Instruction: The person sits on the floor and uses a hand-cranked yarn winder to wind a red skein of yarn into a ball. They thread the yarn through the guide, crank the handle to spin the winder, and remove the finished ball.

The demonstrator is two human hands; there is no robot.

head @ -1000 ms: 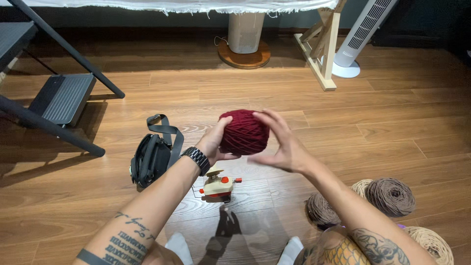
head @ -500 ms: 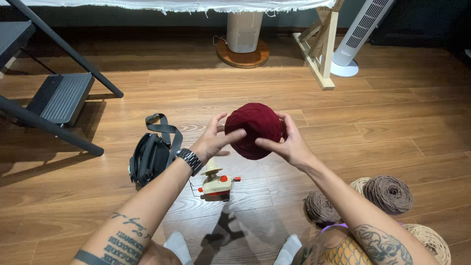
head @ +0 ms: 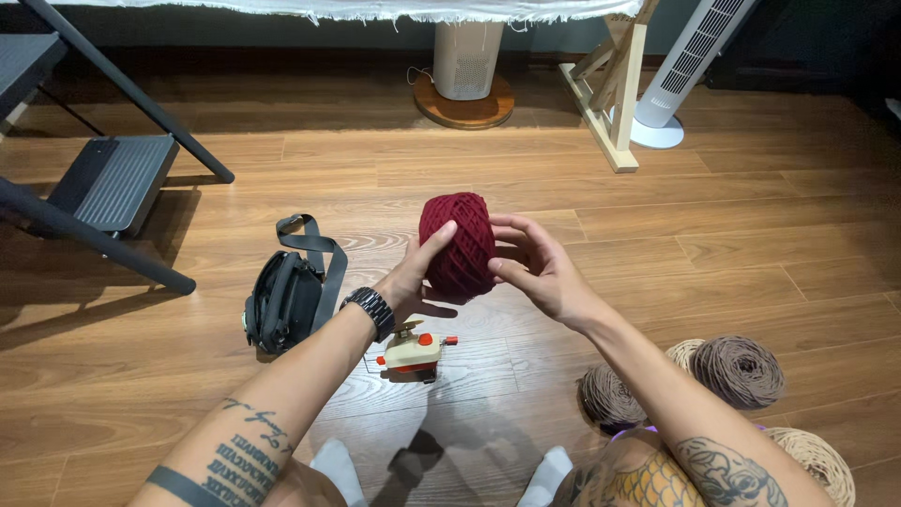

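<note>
Yarn ball (head: 458,242) above winder (head: 413,352), bag (head: 282,300) left, yarn cakes (head: 737,369) right

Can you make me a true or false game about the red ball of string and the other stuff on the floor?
1. Both hands hold the dark red yarn ball. True: the left hand and the right hand grip it from either side.
2. The yarn ball lies on the floor. False: it is held up above the wooden floor.
3. A black bag lies on the floor beside the left arm. True.
4. The brown yarn balls are stacked on the stepladder. False: they sit on the floor near the right arm.
5. A small cream and orange winder stands below the hands. True.
</note>
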